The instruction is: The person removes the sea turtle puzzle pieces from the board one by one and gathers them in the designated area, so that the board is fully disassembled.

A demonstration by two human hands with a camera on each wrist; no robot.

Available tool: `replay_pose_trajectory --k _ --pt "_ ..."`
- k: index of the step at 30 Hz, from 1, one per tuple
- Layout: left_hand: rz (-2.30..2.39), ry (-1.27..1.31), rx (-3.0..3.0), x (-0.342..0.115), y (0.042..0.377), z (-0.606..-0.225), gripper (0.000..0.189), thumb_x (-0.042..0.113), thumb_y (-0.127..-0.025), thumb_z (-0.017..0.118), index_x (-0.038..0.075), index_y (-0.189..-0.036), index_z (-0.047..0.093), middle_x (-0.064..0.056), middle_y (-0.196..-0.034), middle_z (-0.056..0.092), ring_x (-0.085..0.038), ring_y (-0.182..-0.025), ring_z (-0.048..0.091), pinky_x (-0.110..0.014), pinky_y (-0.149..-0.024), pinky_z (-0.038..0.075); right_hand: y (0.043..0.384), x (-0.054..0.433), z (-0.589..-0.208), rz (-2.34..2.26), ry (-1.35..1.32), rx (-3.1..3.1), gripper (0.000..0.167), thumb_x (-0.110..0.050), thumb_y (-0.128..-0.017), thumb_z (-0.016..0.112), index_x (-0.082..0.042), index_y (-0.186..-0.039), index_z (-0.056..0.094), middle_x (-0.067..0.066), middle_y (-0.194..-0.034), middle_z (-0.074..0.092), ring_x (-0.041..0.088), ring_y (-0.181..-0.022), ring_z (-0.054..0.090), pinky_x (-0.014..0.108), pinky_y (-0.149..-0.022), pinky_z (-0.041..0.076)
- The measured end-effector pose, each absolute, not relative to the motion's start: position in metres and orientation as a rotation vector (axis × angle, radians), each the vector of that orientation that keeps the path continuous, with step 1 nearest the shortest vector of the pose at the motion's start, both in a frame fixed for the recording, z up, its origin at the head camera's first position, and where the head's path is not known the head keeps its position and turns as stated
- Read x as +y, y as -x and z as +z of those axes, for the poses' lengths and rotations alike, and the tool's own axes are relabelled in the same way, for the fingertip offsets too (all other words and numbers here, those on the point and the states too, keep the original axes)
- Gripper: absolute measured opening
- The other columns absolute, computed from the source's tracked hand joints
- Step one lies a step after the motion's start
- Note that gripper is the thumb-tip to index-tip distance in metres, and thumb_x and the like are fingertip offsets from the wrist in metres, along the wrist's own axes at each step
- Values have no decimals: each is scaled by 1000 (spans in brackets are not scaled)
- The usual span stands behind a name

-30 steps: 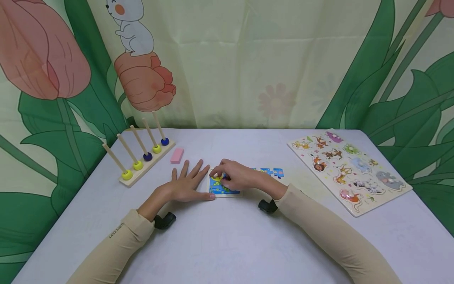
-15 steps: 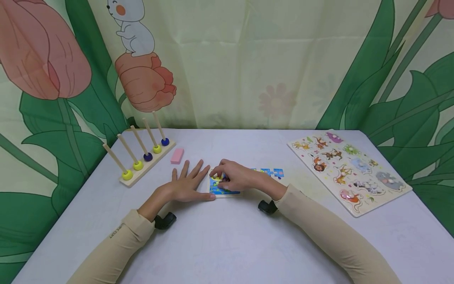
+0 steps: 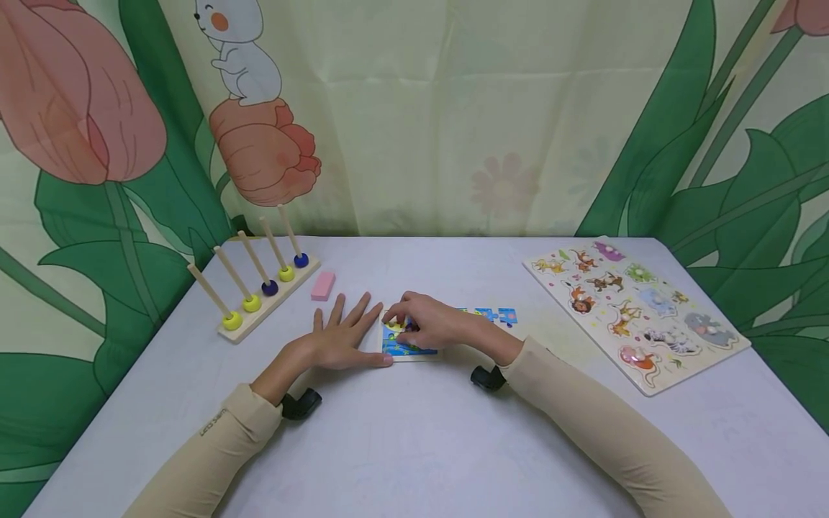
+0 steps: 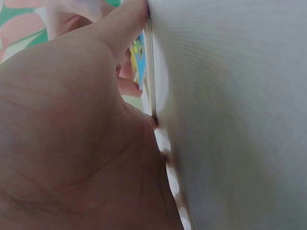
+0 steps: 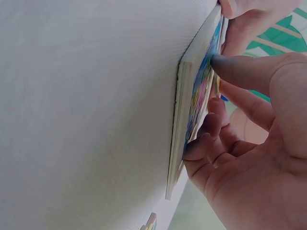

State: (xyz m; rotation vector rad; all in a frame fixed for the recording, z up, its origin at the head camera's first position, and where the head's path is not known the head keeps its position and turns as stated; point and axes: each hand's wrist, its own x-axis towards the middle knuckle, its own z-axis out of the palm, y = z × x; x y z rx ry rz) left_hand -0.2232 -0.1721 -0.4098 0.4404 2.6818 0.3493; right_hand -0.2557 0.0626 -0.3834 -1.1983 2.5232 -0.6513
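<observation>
A jigsaw board [image 3: 408, 351] with a blue and yellow picture and a pale wooden rim lies at the middle of the table. My left hand [image 3: 340, 342] rests flat at its left side, fingers spread, its thumb against the board's near left corner. Over the board is my right hand [image 3: 437, 320], thumb and index finger bent toward each other. In the right wrist view they pinch a small yellow-edged puzzle piece [image 5: 217, 87] raised at the board's surface; the thumb tip touches the picture. The other fingers curl against the board. The back of my right hand hides much of the board in the head view.
Loose blue puzzle pieces [image 3: 507, 315] lie beyond my right wrist. An animal peg puzzle board [image 3: 602, 284] is at the right. At the left stand a wooden peg rack [image 3: 239, 331] with yellow and blue beads and a pink block [image 3: 323, 286].
My right thumb has shifted slightly left over the board, while the rest of that hand stays in place. My left hand has not visibly moved.
</observation>
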Motion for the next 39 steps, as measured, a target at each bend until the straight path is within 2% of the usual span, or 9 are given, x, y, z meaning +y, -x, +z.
replay_pose_trajectory --k 13,20,25,34,39 --pt "352 -441 2678 -172 224 -410 114 89 -85 57 38 -171 3 5 -180 -18 -43 -162 -29 -83 -120 -10 257 65 -384 -655 1207 2525 35 -16 -101 72 -13 -136 70 10 -118 65 16 -93 60 27 -86 52" --pt "346 -436 2685 -172 224 -411 114 88 -85 57 37 -171 3 5 -180 -17 -43 -162 -28 -82 -121 -10 258 71 -386 -618 1206 2566 35 -20 -101 72 -16 -136 70 8 -117 65 17 -103 58 32 -92 50" --pt "338 -431 2682 -172 223 -411 113 87 -85 57 37 -171 2 5 -179 -18 -43 -162 -28 -82 -121 -10 256 79 -386 -646 1182 2575 34 -20 -100 72 -17 -135 71 8 -116 65 19 -107 59 32 -92 50" --pt "343 -421 2685 -172 224 -411 114 87 -85 58 36 -171 3 4 -180 -17 -43 -163 -27 -82 -121 -10 252 100 -383 -689 1119 2580 36 -24 -99 76 -19 -134 72 5 -113 67 17 -101 61 30 -87 49" --pt "349 -416 2688 -171 223 -411 114 87 -85 58 37 -171 3 5 -180 -17 -42 -163 -28 -81 -122 -11 249 116 -382 -688 1074 2583 35 -21 -99 75 -20 -134 73 3 -113 67 17 -98 58 31 -87 48"
